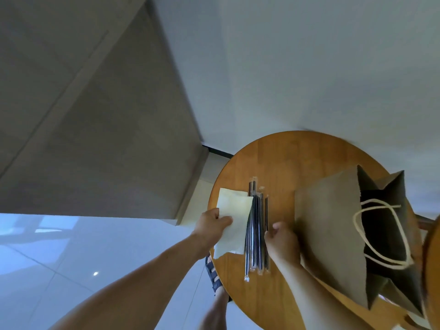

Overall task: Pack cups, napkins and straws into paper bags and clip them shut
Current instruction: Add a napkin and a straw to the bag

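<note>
No lettering, label or brand is showing legibly anywhere in view: the brown paper bag (328, 234), the pale napkin (235, 225), the wrapped straws (257, 234) and the wooden tabletop (285, 158) are displaying nothing readable.

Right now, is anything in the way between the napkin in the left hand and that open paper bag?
Yes. The right hand and the wrapped straws sit between the napkin, pinched by the left hand, and the paper bag. Its mouth is open, with a rope handle drooping across it.
</note>
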Demonstrator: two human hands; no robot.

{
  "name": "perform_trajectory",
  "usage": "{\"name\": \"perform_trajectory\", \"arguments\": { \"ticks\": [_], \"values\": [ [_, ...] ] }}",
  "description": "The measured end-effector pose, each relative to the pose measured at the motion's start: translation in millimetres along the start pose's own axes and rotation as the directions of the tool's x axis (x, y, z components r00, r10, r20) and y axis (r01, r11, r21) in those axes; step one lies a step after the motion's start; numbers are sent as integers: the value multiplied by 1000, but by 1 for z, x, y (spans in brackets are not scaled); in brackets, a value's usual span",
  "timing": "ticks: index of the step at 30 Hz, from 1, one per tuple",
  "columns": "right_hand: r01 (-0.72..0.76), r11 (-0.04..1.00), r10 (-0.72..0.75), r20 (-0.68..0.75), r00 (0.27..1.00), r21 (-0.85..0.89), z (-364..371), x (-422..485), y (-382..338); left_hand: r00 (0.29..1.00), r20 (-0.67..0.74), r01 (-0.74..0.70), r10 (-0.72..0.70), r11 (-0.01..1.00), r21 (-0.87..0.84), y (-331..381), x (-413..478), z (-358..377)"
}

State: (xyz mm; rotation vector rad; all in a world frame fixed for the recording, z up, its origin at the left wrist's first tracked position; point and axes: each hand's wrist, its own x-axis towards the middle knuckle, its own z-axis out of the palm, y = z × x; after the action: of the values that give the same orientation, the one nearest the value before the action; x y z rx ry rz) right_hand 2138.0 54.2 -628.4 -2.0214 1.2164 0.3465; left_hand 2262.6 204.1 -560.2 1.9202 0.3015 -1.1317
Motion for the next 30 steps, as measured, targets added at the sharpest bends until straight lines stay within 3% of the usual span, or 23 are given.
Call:
{"name": "perform_trajectory", "arguments": {
  "ticks": [4,10,14,19,30],
  "values": [
    [-18,997,20,24,1000,-75,7,7,0,999,-30,-13,14,1000,28,5,2,2],
    [-4,1000,4,-17,1000,-21,-9,2,-13,998,-39,-41,41,999,19,21,-6,9],
    [101,961,-93,-44,995,257,-40,-16,-46,988,-71,-134,136,990,39,52,-20,12],
    [292,795,-297,-78,952,532,-94,-38,-95,959,-47,-281,279,958,-59,106,-48,12],
    [436,742,-395,-193,898,509,-174,-67,-128,870,-39,-491,491,856,-162,166,-118,25]
  ]
}}
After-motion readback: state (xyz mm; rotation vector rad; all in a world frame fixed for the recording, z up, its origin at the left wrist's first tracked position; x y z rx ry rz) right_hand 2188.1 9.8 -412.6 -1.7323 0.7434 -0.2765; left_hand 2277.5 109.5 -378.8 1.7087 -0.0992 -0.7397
